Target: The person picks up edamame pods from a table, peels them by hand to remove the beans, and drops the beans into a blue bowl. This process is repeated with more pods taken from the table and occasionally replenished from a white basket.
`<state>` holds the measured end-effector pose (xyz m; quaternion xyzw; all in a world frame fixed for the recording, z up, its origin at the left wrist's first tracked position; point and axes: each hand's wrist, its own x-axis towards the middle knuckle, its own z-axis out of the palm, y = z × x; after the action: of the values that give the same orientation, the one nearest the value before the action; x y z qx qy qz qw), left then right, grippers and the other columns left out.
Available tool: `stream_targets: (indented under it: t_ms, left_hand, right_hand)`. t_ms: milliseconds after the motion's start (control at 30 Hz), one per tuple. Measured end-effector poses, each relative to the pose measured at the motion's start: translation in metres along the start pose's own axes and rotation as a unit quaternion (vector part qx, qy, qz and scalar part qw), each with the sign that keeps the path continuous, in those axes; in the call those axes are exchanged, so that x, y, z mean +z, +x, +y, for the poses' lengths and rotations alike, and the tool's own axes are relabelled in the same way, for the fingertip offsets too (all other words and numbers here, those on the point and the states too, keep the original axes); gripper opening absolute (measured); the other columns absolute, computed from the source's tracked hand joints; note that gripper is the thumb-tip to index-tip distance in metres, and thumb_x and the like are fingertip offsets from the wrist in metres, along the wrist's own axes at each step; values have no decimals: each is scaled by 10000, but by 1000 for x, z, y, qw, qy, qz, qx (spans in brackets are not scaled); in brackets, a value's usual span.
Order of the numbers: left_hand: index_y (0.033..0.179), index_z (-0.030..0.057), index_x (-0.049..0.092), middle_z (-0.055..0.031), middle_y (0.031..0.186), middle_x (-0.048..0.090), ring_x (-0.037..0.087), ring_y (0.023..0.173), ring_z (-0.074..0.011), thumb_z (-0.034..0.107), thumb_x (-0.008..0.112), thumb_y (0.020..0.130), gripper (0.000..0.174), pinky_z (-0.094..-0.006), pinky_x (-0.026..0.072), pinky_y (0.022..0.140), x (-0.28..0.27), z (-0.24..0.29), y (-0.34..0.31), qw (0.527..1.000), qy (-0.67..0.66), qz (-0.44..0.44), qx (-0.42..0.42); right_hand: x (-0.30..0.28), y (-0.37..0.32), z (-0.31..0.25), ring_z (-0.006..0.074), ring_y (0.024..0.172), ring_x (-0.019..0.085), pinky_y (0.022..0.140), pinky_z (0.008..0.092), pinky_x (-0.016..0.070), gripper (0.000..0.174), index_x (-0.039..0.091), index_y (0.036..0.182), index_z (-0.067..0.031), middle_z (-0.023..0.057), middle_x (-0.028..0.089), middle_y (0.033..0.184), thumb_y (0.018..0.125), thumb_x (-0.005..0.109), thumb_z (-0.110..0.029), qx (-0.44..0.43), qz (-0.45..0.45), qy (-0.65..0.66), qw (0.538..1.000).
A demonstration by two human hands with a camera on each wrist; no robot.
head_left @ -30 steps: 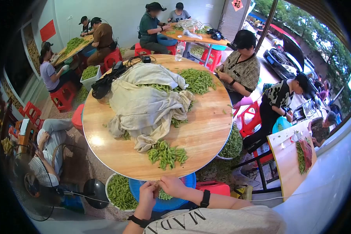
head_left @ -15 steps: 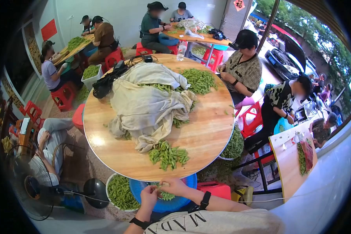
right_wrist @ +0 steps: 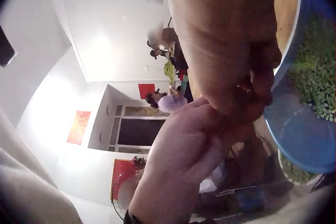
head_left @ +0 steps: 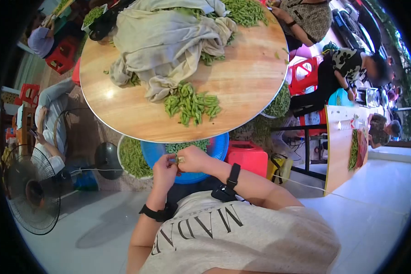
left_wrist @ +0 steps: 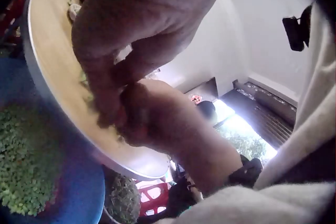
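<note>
Close together over the blue basin point(head_left: 221, 153), the left hand point(head_left: 164, 170) and right hand point(head_left: 194, 160) meet at their fingertips. Fingers of both are curled and pinch a small yellow-green pod point(head_left: 181, 159), mostly covered by them. Shelled green beans point(head_left: 187, 146) lie in the basin below. From the left wrist, the left hand point(left_wrist: 142, 19) and right hand point(left_wrist: 168, 119) touch, with the pod hidden. The right wrist view shows the right hand point(right_wrist: 226, 40) against the left hand point(right_wrist: 181, 140). On the round table point(head_left: 246, 86) is a small heap of green pods point(head_left: 189, 102).
A pale cloth point(head_left: 160, 43) covers more pods on the table. Left of the basin stands a white tub of pods point(head_left: 134, 157); right of it, a red stool point(head_left: 249, 157). A fan point(head_left: 34, 189) stands at far left. Other people sit around.
The head view has tilted down, so table and hands appear higher. Both hands have come closer together, and the pod between them is more covered by fingers.
</note>
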<state>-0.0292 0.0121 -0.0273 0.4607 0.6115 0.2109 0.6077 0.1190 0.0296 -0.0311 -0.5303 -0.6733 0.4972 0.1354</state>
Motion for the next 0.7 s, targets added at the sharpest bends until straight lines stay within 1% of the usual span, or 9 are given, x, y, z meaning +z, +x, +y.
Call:
stream_targets:
  t_ms: [100, 200, 233, 300, 367, 433, 500, 567, 700]
  left_hand:
    - [960, -77, 517, -138, 718, 595, 617, 587, -184, -69, 431, 752, 224, -244, 470, 474, 6, 8, -3, 999, -28, 20, -15]
    - [950, -78, 517, -129, 764, 596, 621, 635, -191, -51, 418, 769, 207, -242, 478, 505, -11, -19, 7, 998, -22, 59, -18]
    - [906, -75, 534, -126, 775, 596, 621, 638, -187, -48, 419, 773, 178, -243, 480, 508, -21, -32, 12, 993, -49, 104, -29]
    - [940, -80, 513, -127, 789, 579, 617, 636, -196, -51, 420, 770, 196, -249, 478, 505, -45, -54, 27, 981, -51, 180, -47]
    - [1054, -66, 477, -123, 800, 555, 605, 649, -193, -49, 429, 760, 298, -259, 478, 506, -70, -73, 42, 957, -73, 267, -92]
    - [1126, -42, 444, -121, 816, 541, 596, 662, -190, -51, 434, 756, 371, -260, 475, 504, -86, -77, 45, 951, -60, 285, -109]
    - [1203, 1, 415, -110, 849, 539, 585, 681, -171, -52, 462, 740, 468, -257, 472, 509, -83, -61, 42, 938, -18, 311, -149]
    - [1184, -11, 427, -107, 872, 542, 588, 680, -164, -38, 479, 750, 438, -248, 466, 510, -71, -53, 36, 947, 13, 296, -125]
    - [1147, -29, 449, -95, 907, 547, 592, 687, -150, 0, 495, 788, 363, -233, 455, 512, -39, -40, 29, 971, -59, 215, -82]
  right_hand:
    - [11, 8, 27, 329, 621, 580, 567, 387, 460, 161, 618, 688, -39, 170, 579, 635, 618, 575, -177, 31, 51, 32, 998]
    - [25, 5, 51, 349, 684, 575, 624, 416, 458, 160, 624, 748, -54, 179, 591, 708, 635, 550, -139, -102, 144, 72, 982]
    - [23, 1, 54, 343, 698, 575, 634, 414, 457, 154, 623, 752, -55, 176, 591, 714, 649, 548, -141, -99, 150, 65, 982]
    - [8, 0, 63, 333, 726, 573, 655, 411, 455, 142, 620, 758, -57, 170, 591, 727, 678, 543, -145, -98, 164, 49, 980]
    - [-16, -3, 72, 320, 760, 566, 671, 407, 450, 153, 619, 778, -64, 165, 588, 762, 710, 547, -180, 10, 175, 60, 983]
    - [-55, -2, 82, 325, 767, 558, 664, 404, 449, 149, 619, 794, -75, 165, 584, 793, 722, 554, -188, 48, 272, 48, 960]
    - [-89, 15, 108, 334, 757, 555, 669, 407, 445, 166, 616, 822, -79, 170, 568, 756, 720, 569, -202, 44, 361, -54, 930]
    - [-116, 34, 131, 336, 759, 554, 665, 410, 448, 173, 614, 839, -80, 170, 549, 765, 721, 570, -199, 17, 397, -59, 916]
    - [-140, 59, 139, 336, 784, 550, 688, 415, 443, 173, 613, 853, -75, 166, 532, 828, 717, 569, -173, 46, 326, -137, 934]
